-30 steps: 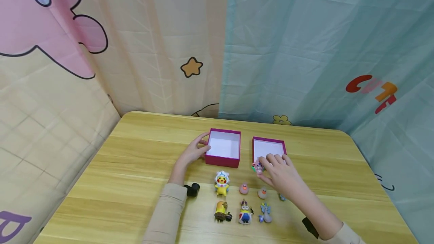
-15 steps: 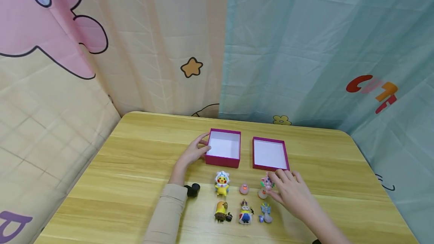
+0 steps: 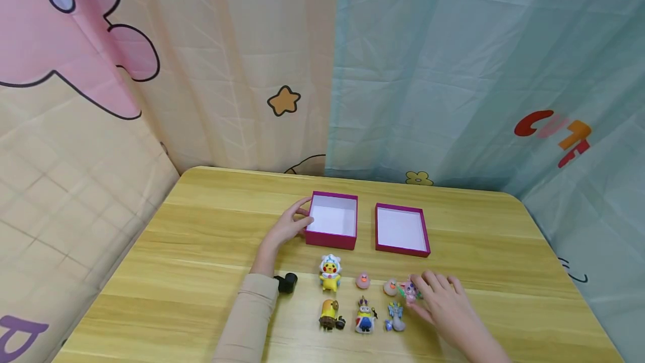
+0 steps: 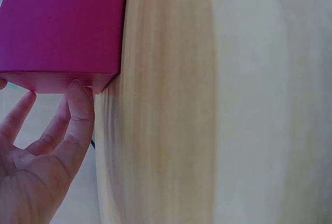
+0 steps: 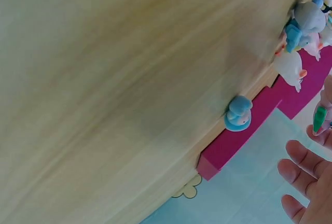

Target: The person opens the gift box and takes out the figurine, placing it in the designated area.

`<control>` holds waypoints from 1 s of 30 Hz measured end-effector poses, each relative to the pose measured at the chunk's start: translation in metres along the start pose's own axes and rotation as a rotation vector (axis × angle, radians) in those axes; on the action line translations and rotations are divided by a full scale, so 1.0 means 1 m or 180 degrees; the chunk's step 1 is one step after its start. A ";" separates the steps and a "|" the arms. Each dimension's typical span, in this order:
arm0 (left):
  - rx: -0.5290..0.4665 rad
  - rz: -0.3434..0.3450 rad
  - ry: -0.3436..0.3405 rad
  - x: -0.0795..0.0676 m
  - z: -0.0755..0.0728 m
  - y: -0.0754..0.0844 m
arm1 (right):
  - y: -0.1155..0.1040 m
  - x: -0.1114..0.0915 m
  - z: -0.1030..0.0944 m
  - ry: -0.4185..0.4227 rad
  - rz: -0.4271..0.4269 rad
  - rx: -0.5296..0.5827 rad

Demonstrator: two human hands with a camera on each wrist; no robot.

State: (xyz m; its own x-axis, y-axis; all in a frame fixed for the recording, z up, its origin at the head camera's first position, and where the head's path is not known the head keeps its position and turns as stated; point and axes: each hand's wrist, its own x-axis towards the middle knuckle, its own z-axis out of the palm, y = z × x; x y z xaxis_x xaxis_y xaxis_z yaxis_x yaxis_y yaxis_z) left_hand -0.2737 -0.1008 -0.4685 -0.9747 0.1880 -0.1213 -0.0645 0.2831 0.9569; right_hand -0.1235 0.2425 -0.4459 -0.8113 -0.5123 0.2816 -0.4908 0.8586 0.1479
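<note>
My left hand [image 3: 289, 224] holds the left wall of an open magenta box [image 3: 331, 241] with a white inside. Its thumb lies over the rim, and its fingertips [image 4: 79, 105] press the outer wall. My right hand [image 3: 445, 304] pinches a small pink figurine [image 3: 410, 291] with green parts between thumb and fingers, close to the table beside a pale toy duck [image 3: 390, 287]. In the right wrist view only the figurine's green part [image 5: 319, 119] and a bit of pink show. A small blue toy [image 5: 238, 114] stands there too; my hand hides it in the head view.
The shallow magenta lid [image 3: 402, 251] lies inside-up right of the box. In front stand a Pikachu figure [image 3: 330, 274], a pink toy duck [image 3: 363, 280], a brown-and-yellow figure [image 3: 328, 313], a crowned Minion [image 3: 364, 318] and a grey-blue figurine [image 3: 396, 317]. A curtain hangs behind the table [image 3: 201, 228].
My right hand has carried the pink figurine from over the lid's front edge toward me and to the right, down beside the pale duck. My left hand has stayed at the box.
</note>
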 end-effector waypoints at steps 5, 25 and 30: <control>-0.0048 -0.0008 -0.0035 -0.005 -0.001 0.006 | -0.001 -0.009 -0.001 -0.0043 0.0109 0.0049; -0.0024 -0.0058 0.0037 0.000 0.000 -0.001 | -0.002 -0.036 0.008 -0.0790 0.0580 0.0113; -0.0038 -0.0063 0.0048 -0.001 0.000 0.000 | -0.001 -0.040 0.009 -0.0939 0.0648 0.0128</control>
State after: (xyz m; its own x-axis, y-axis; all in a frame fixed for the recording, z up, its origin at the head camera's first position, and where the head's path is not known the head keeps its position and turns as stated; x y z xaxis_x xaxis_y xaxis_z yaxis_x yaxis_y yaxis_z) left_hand -0.2724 -0.1008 -0.4687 -0.9762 0.1683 -0.1365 -0.0864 0.2753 0.9575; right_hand -0.0935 0.2616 -0.4659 -0.9476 -0.3191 0.0148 -0.3170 0.9452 0.0780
